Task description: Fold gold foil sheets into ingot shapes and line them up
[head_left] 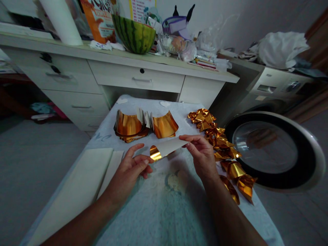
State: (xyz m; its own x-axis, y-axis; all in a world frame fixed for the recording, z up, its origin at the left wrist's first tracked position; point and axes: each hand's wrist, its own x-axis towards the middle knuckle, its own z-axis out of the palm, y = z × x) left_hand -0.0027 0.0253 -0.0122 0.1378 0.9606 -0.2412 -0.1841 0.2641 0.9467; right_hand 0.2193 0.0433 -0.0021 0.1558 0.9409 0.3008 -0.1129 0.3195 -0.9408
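My right hand [201, 153] pinches the right end of a sheet of gold foil paper [169, 146] between thumb and fingers. Its pale back faces up, and the left end curls over to show shiny gold. At that curled end is my left hand [135, 162], with its index finger raised and its fingers apart. A left fingertip meets or nearly touches the paper's lower corner; I cannot tell whether it presses. Behind the hands stand two curved stacks of gold foil paper, a left stack [128, 124] and a right stack [165, 125].
Folded gold foil pieces [217, 136] line the right side of the cloth-covered table [153, 212]. White sheets [77, 184] lie at its left. Beyond are a white desk [153, 77] bearing a cut watermelon [134, 36], and a washing machine with its round door [271, 150] open.
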